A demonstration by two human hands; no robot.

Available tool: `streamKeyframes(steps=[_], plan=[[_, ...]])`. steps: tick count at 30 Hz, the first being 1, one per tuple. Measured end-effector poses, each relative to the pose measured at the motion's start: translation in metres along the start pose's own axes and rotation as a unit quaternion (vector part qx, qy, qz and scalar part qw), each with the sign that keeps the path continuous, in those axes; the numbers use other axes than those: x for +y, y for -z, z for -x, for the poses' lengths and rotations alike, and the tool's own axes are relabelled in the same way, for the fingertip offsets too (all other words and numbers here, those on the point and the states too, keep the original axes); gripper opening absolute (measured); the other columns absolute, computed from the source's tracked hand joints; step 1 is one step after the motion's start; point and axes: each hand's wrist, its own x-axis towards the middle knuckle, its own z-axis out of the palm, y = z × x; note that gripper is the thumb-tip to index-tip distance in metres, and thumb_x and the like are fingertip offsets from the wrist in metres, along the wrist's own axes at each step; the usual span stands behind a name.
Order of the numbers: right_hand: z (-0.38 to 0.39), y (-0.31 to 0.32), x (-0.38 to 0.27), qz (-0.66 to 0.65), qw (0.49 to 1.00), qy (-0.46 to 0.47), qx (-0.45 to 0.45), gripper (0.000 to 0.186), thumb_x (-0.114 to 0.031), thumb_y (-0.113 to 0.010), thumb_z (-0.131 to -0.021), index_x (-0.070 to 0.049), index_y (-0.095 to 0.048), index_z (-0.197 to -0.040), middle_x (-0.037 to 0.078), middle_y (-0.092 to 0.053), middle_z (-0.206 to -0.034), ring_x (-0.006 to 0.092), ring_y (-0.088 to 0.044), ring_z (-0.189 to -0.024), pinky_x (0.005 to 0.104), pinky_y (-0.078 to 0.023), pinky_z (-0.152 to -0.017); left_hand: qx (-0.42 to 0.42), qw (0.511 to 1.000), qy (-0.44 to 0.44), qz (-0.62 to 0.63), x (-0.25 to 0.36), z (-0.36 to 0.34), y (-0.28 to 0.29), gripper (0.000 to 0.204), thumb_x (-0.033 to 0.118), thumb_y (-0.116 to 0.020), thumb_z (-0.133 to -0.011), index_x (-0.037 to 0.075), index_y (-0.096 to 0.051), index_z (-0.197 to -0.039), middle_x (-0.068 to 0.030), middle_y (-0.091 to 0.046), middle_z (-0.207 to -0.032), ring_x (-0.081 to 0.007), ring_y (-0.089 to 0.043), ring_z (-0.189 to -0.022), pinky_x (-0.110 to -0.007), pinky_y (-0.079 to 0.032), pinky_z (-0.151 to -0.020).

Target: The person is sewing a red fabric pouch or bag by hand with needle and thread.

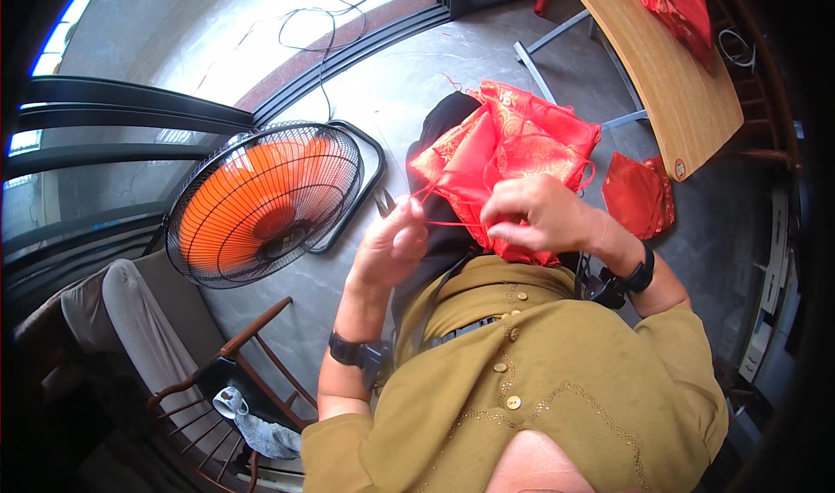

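Red satin cloth (531, 136) with gold patterning lies bunched across my lap, with thin red cords trailing from it. My left hand (396, 245) is closed, thumb and forefinger pinching a red cord (448, 223). Two dark pointed blades (384, 202), like those of small scissors, stick out beside its fingers; their handles are hidden. To the right, my right hand (539, 215) is closed with its fingers curled on the same cord, over the cloth's near edge. The cord runs taut between both hands.
A black-caged floor fan (265, 206) with orange blades stands at left. Below it is a wooden chair (252, 328) with a cup (230, 402). More red cloth lies at right (639, 196) and on the wooden table (644, 67). A power cord (329, 54) trails across the far floor.
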Motion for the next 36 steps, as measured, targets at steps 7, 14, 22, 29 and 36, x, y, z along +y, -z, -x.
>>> streamKeyframes(steps=[7, 14, 22, 29, 36], plan=[[-0.047, 0.025, 0.021, -0.017, 0.99, -0.11, 0.086, 0.027, -0.015, -0.068, -0.079, -0.003, -0.062, -0.103, 0.008, -0.056, -0.069, 0.0153, -0.051, -0.058, 0.0291, -0.043, -0.056, 0.029, 0.999, 0.009, -0.042, -0.001, 0.004, -0.005, 0.02, 0.023, -0.044, -0.098, 0.007, -0.055, -0.092, 0.0051, -0.034, -0.051, -0.0035, -0.024, -0.039, -0.018, -0.02, -0.037], [-0.078, 0.011, 0.039, 0.02, 0.99, -0.122, -0.073, 0.025, -0.02, -0.07, -0.077, -0.003, -0.066, -0.095, 0.012, -0.062, -0.077, 0.0231, -0.06, -0.072, 0.0351, -0.048, -0.069, 0.076, 0.983, 0.011, -0.167, -0.002, 0.005, -0.016, 0.023, 0.032, -0.052, -0.093, 0.01, -0.056, -0.087, 0.0068, -0.035, -0.051, -0.0038, -0.029, -0.041, -0.019, -0.022, -0.038], [-0.084, 0.016, 0.065, -0.147, 0.975, -0.103, -0.13, 0.01, -0.008, -0.069, -0.078, 0.0, -0.067, -0.083, 0.005, -0.058, -0.075, 0.0145, -0.057, -0.075, 0.0276, -0.046, -0.067, 0.066, 0.972, -0.003, -0.226, -0.001, 0.004, -0.016, 0.024, 0.03, -0.051, -0.094, 0.008, -0.057, -0.086, 0.0064, -0.038, -0.051, -0.0034, -0.032, -0.041, -0.019, -0.024, -0.038], [-0.095, 0.031, 0.061, -0.228, 0.964, -0.124, 0.05, 0.013, -0.013, -0.064, -0.085, 0.0, -0.065, -0.084, 0.0, -0.06, -0.074, 0.0072, -0.055, -0.072, 0.0232, -0.046, -0.067, 0.08, 0.972, -0.004, -0.22, -0.003, 0.004, -0.015, 0.024, 0.03, -0.05, -0.095, 0.009, -0.057, -0.086, 0.0066, -0.038, -0.052, -0.0031, -0.033, -0.043, -0.019, -0.023, -0.038], [-0.105, 0.073, 0.054, -0.085, 0.966, -0.026, 0.242, 0.017, -0.02, -0.066, -0.084, -0.003, -0.066, -0.085, 0.004, -0.065, -0.077, 0.0119, -0.06, -0.075, 0.0262, -0.048, -0.07, 0.094, 0.982, -0.002, -0.165, -0.007, 0.004, -0.008, 0.019, 0.03, -0.052, -0.094, 0.011, -0.055, -0.094, 0.0072, -0.035, -0.053, -0.0034, -0.03, -0.044, -0.02, -0.022, -0.039]])
